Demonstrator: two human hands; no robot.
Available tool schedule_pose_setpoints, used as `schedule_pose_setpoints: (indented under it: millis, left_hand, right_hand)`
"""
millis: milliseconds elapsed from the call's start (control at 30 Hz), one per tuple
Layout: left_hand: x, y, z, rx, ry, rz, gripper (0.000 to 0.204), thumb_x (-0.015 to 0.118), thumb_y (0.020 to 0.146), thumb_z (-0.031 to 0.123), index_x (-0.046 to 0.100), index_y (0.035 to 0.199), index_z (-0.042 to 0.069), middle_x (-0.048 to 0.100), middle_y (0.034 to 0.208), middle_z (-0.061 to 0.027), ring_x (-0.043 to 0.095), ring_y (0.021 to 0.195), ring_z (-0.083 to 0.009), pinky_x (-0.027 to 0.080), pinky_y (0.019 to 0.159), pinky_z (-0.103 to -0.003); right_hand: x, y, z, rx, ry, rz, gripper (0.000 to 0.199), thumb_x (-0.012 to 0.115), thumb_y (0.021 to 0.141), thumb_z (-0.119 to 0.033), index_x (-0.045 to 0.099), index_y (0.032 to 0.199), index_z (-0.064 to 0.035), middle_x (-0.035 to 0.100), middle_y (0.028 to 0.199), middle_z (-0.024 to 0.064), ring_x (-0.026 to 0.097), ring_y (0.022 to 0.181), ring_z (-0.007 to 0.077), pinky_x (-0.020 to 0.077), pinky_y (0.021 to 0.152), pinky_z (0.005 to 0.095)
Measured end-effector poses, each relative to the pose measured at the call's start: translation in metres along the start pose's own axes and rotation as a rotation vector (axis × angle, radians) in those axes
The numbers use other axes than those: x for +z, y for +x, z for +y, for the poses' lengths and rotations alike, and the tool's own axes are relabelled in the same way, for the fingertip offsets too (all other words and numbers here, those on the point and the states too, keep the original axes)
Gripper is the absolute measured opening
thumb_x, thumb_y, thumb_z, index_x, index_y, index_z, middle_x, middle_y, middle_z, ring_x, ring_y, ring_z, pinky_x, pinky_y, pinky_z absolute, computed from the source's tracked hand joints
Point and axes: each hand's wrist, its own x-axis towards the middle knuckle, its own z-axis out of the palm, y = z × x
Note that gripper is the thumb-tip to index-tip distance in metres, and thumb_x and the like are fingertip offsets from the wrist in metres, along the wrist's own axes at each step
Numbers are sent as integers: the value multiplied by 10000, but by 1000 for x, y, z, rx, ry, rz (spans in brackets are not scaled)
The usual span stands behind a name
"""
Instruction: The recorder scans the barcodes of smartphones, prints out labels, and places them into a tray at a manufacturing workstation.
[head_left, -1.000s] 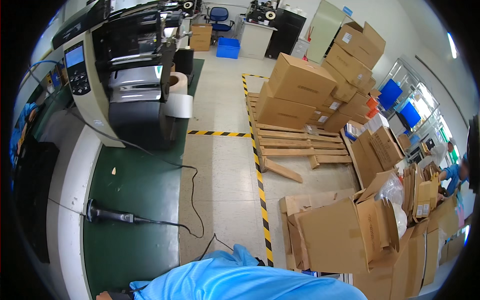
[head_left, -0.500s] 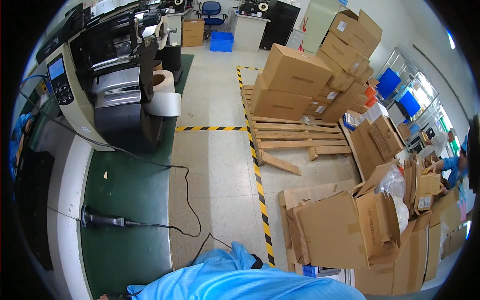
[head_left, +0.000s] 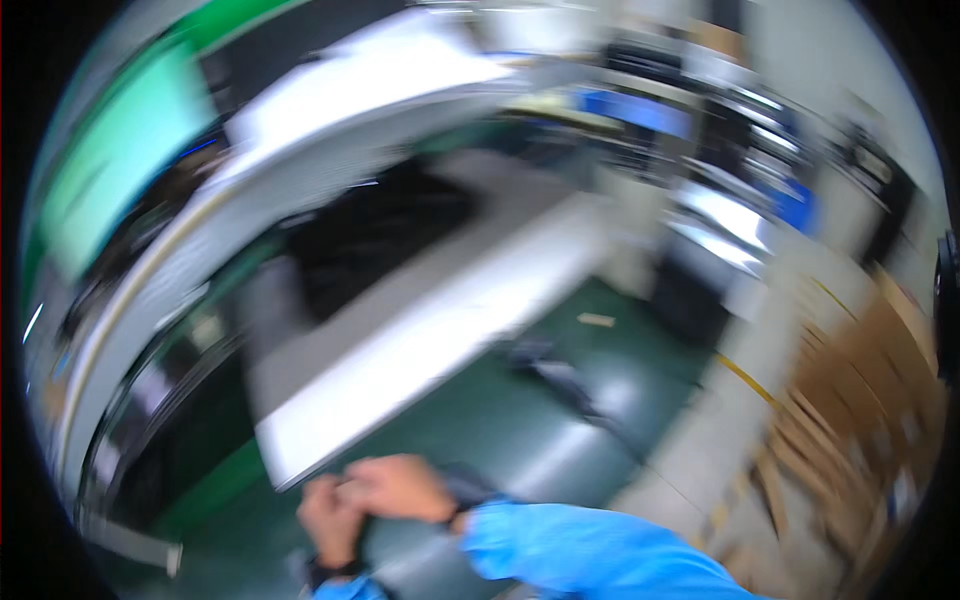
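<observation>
Bare left hand (head_left: 332, 518) and bare right hand (head_left: 402, 487) met above the green, smooth-topped desk (head_left: 490, 430) | fingers curled close together; blur, could not tell whether they held anything | long, flat, white slab (head_left: 430, 345) lay on desk, near corner just beside fingers | black, cabled handheld scanner (head_left: 562, 382) lay farther right

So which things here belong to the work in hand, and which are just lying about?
Likely in use:
- left hand and right hand, together; blur hides anything held
- white-edged panel, corner beside them
- green worktop

Apparently lying about:
- dark handheld scanner
- small pale scrap
- brown cardboard boxes
</observation>
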Motion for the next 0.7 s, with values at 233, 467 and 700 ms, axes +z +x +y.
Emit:
schedule_pose_setpoints:
  millis: [233, 467, 700]
  left_hand:
    - [9, 2, 8, 120, -289, 46, 144, 724, 820, 116, 595, 873, 79, 571, 624, -95, 586, 543, -272, 469, 521, -357]
    - [1, -8, 2, 46, -310, -13, 120, 662, 834, 139, 566, 872, 78, 567, 656, -86, 579, 580, -280, 453, 547, -385]
    - [-18, 16, -36, 37, -215, 229, 86, 641, 773, 81, 558, 792, 68, 587, 710, -125, 607, 667, -347, 484, 595, -419]
  right_hand:
    - [-6, 8, 4, 63, 34, 8, 153, 707, 873, -141, 689, 852, 10, 656, 676, 38, 569, 633, 56, 481, 591, 245]
    - [15, 33, 16, 20, 110, -3, 171, 713, 874, -145, 682, 855, 22, 649, 664, 32, 558, 599, 60, 476, 559, 247]
    - [8, 38, 17, 27, 54, -50, 167, 717, 866, -156, 692, 847, 9, 652, 658, 41, 561, 576, 74, 474, 560, 248]
